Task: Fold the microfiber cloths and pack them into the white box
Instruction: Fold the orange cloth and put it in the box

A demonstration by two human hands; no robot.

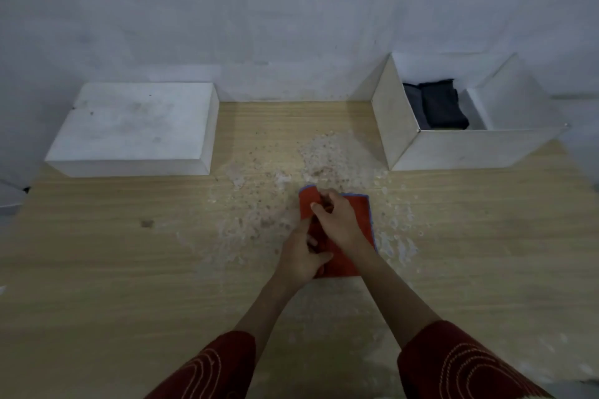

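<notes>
A red microfiber cloth (358, 220) with a blue edge lies on the wooden table (129, 269) in the middle. My right hand (337, 220) pinches its raised upper left corner. My left hand (301, 256) grips the cloth's lower left edge. Both hands cover much of the cloth. At the back right stands the open white box (453, 149), with dark folded cloths (440, 107) inside it.
A closed white box (136, 126) sits at the back left against the wall. The table top around the cloth has a worn, flaky white patch (291, 172). A white wall runs behind both boxes.
</notes>
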